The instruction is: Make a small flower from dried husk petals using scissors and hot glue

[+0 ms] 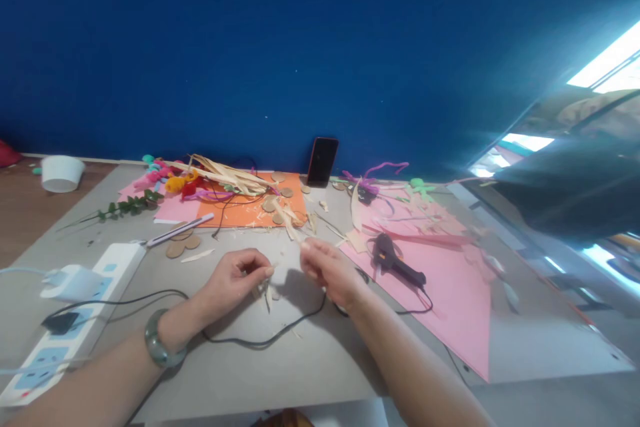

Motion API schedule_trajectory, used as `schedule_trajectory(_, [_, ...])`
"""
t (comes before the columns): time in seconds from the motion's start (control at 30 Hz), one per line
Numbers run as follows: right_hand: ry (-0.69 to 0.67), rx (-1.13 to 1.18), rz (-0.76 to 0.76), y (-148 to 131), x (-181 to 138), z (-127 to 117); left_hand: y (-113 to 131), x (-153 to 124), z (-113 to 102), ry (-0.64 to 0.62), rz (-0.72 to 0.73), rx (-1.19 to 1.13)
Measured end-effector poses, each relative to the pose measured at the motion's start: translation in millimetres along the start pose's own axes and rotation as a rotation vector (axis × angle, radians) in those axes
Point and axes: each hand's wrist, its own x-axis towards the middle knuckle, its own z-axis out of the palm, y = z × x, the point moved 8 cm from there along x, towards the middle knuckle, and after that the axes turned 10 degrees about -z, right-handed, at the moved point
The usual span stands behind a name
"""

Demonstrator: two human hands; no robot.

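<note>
My left hand (pixel 239 282) is over the middle of the grey table, thumb and forefinger pinched together. What the fingertips hold is too small to make out; pale shreds (pixel 269 295) show just below them. To its right, my right hand (pixel 330 268) has its fingers closed on a pale straw-coloured strip (pixel 290 221), which sticks out beyond the fingertips toward the orange sheet (pixel 225 215). The two hands are slightly apart. A black cable (pixel 255 345) runs across the table below them.
A black glue gun (pixel 397 263) lies on pink sheets (pixel 450 307) at right. A power strip (pixel 107 280) and a box cutter (pixel 180 229) lie at left. Behind are a bundle of straw-coloured strips (pixel 225 175), a leaning phone (pixel 323 161), a green sprig (pixel 127 207) and a white cup (pixel 62 173).
</note>
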Motion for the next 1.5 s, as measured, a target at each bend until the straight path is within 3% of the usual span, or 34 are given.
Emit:
schedule_trajectory(0.13, [0.107,-0.194,-0.127,-13.6,1.3,-16.2,-5.8,0.3,-1.8,0.019,-0.062,-0.111])
schedule_trajectory(0.3, [-0.139,-0.518,-0.203,-12.2,-5.1,16.8,-17.6,1.5,5.6,-0.013,-0.136,-0.165])
schedule_trajectory(0.5, [-0.252,-0.446,-0.216,-5.2,-11.2,35.9,-21.9,2.7,7.4,0.015,-0.144,-0.177])
schedule_trajectory(0.7, [-0.22,-0.405,-0.204,6.1,-3.7,32.7,-9.2,-1.6,10.1,0.027,-0.036,-0.127])
schedule_trajectory(1.0, [-0.097,-0.443,-0.219,5.2,-2.2,25.3,-9.8,-1.9,12.8,-0.002,-0.03,-0.117])
schedule_trajectory(1.5, [-0.183,-0.231,-0.115,22.4,0.0,29.8,-15.6,-0.9,13.1,0.011,-0.043,-0.123])
